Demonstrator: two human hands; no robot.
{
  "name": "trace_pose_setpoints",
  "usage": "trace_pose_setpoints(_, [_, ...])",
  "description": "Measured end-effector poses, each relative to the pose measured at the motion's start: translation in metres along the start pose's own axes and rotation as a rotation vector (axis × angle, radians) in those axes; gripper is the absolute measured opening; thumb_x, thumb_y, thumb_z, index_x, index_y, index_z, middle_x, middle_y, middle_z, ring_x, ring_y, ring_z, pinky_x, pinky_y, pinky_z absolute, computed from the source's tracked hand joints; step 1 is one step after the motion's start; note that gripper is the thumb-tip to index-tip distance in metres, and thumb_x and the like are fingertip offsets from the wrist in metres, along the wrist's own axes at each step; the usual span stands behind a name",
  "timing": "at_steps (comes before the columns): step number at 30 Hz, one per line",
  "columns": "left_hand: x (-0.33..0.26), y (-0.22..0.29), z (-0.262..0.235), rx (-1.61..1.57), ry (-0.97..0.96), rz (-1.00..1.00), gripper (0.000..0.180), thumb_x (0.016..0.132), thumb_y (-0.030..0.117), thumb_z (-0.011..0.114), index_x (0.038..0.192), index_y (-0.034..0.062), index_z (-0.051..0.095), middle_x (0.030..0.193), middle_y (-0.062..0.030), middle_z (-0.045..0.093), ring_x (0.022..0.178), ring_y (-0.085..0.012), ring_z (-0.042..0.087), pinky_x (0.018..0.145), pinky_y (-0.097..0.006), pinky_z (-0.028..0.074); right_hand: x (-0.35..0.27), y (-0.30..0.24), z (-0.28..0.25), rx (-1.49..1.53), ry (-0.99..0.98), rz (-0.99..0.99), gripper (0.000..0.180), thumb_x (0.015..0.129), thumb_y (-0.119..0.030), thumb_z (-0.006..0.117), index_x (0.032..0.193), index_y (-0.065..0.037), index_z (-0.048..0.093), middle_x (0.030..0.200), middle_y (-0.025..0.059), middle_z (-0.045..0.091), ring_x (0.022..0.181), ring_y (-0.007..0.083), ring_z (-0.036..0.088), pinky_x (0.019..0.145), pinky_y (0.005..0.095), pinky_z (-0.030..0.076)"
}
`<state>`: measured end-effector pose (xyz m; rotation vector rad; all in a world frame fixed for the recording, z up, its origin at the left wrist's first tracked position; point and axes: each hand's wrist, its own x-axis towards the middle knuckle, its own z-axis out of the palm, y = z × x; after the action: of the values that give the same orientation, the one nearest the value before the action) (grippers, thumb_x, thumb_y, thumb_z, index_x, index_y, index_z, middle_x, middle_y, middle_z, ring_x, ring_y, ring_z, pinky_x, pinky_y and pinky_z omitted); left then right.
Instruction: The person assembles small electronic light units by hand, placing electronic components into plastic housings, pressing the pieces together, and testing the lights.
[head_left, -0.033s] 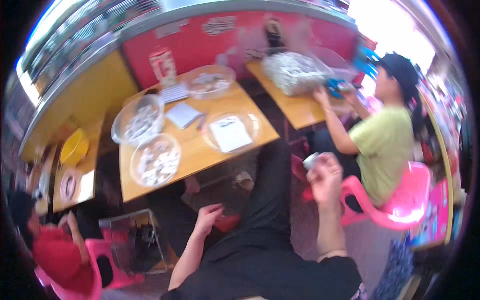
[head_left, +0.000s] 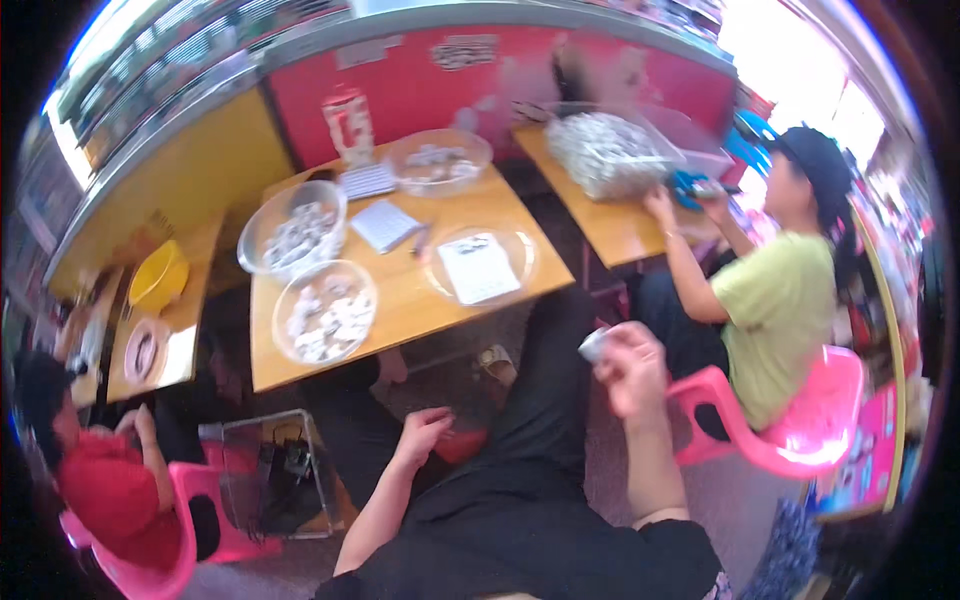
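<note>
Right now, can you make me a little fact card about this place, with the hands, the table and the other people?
Right hand: raised, holding a small whitish object
Left hand: loosely curled, near the black trousers; nothing seen in it
Wooden table: three clear plastic bowls with white pieces, a white sheet
Right neighbour: person in yellow-green shirt
Left neighbour: person in red shirt
Can't tell: what the whitish object is

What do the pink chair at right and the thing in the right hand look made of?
Pink chair: probably moulded plastic, glossy, with bright highlights on smooth curves. Whitish piece in the right hand: too blurred to tell material or finish.
</note>
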<state>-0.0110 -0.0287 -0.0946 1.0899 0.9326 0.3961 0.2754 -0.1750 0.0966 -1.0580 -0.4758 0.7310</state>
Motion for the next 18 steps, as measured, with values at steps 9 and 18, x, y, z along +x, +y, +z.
trace_pose_setpoints(9, [-0.007,-0.014,-0.01,0.035,0.013,0.073,0.037,0.085,0.013,0.062,0.117,-0.005,0.061,0.091,-0.0082,0.067,0.076,-0.0128,0.061,0.068,-0.027,0.049,0.137,0.049,0.166,-0.19,-0.367,0.038,0.01,0.077,0.0,0.065,0.087,0.0,0.061,0.069,0.0018,0.058,0.054,0.0074,0.051,0.048,0.022,0.038])
trace_pose_setpoints(18, [-0.005,-0.013,-0.004,0.045,-0.002,0.039,0.037,0.085,0.011,0.06,0.12,-0.0032,0.06,0.099,-0.0085,0.068,0.081,-0.0127,0.062,0.072,-0.026,0.05,0.344,0.072,0.245,-0.268,0.0,-0.02,0.01,0.079,0.004,0.056,0.082,-0.004,0.06,0.069,0.0073,0.063,0.051,0.0131,0.059,0.04,0.0242,0.042])
